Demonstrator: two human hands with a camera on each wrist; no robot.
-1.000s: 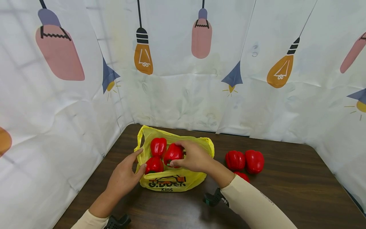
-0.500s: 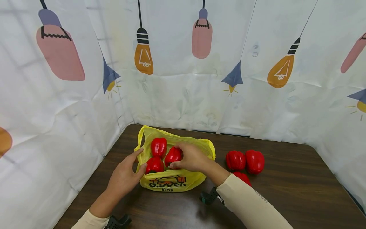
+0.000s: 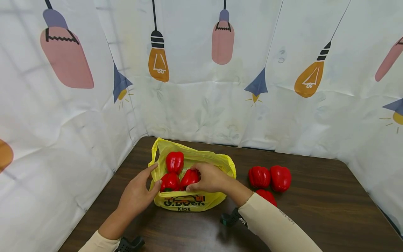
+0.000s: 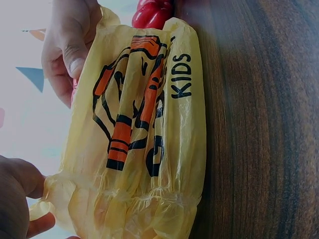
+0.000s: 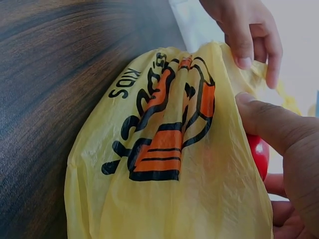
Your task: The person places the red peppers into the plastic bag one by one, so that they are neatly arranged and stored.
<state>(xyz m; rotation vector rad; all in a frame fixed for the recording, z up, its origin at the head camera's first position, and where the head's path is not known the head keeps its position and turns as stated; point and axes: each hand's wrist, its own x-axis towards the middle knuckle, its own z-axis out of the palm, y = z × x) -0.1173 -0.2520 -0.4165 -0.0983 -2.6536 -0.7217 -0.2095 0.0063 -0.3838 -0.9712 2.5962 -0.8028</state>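
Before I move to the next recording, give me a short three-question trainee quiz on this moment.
1. True or false: the right hand holds a red pepper inside the yellow bag.
2. How many peppers lie on the table outside the bag? A) one B) three C) five
3. Fill in: the left hand grips the bag's ____ edge.

Key: 1 true. 2 B; the loose peppers sit right of the bag, one partly hidden by the sleeve. 3 left.

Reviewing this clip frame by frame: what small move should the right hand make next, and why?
Probably let go: the right hand grips a red pepper already low inside the yellow bag, beside two others, while the left hand holds the bag's edge open.
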